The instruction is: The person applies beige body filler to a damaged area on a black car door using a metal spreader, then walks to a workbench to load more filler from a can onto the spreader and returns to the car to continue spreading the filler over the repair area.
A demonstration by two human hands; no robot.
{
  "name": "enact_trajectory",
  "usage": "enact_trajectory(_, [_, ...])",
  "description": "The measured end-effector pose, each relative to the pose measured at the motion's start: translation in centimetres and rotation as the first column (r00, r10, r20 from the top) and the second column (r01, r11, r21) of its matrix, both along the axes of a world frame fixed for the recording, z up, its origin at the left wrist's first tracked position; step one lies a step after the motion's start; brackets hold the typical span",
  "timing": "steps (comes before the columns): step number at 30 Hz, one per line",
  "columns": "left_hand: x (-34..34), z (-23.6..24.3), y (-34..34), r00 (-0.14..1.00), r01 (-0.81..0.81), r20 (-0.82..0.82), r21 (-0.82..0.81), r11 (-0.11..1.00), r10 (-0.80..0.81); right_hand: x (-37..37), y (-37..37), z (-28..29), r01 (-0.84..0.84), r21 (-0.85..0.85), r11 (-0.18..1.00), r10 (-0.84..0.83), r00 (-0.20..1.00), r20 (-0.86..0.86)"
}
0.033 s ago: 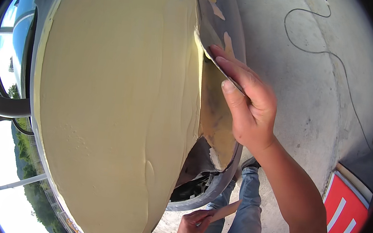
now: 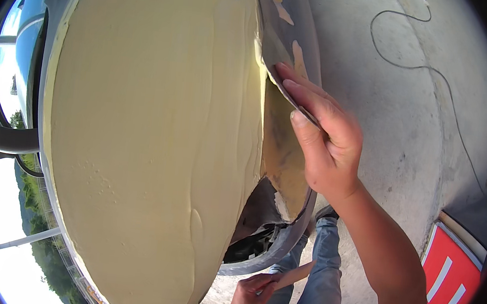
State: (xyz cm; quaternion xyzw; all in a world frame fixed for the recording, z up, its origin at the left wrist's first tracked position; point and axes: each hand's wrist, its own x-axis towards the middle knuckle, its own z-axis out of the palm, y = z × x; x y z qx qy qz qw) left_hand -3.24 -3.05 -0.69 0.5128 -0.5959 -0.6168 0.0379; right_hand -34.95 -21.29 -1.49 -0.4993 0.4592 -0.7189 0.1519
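A wide car body panel coated in pale yellow filler (image 2: 139,129) fills the middle of the view, with smooth areas, ridges and a few small bubbles. My right hand (image 2: 331,140) pinches a thin flat metal scraper (image 2: 308,116), thumb on one side and fingers on the other. Its far end meets the filler's right edge, where a raised lip of filler stands. Low in the view, my left hand (image 2: 253,294) is closed round one end of a flat tan strip (image 2: 297,275), held in front of my legs; its kind is unclear.
Beside the filler lies a bare brownish patch (image 2: 285,150), with a dark opening (image 2: 251,245) below it. A grey cable (image 2: 404,67) curves over the concrete floor (image 2: 395,120). A red board with white bars (image 2: 449,280) stands at the lower right. A black mirror-like part (image 2: 1,137) juts out at left.
My right hand has shifted very slightly down and to the right with the scraper, along the filler's edge. My left hand and the tan strip look the same.
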Motion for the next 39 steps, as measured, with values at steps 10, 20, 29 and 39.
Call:
enact_trajectory(10, [2.7,-0.7,-0.7,0.998,0.064,0.002,-0.024,0.998,-0.064,2.3,4.3,-1.4,-0.028,0.031,0.999,0.033,0.984,-0.177])
enact_trajectory(20, [2.9,1.6,-0.3,0.990,0.143,0.007,-0.152,0.978,-0.144,1.0,6.8,-2.3,-0.007,0.134,0.991,0.060,0.915,-0.400])
enact_trajectory(29, [-0.9,3.2,0.2,0.969,-0.213,-0.148,-0.107,0.971,0.197,-2.2,11.3,-3.4,0.029,0.275,0.961,0.155,0.768,-0.621])
enact_trajectory(39, [-6.8,2.4,-2.7,0.965,-0.220,-0.143,0.020,0.975,0.221,-4.3,22.6,3.4,-0.560,0.497,0.662,0.493,0.826,0.274])
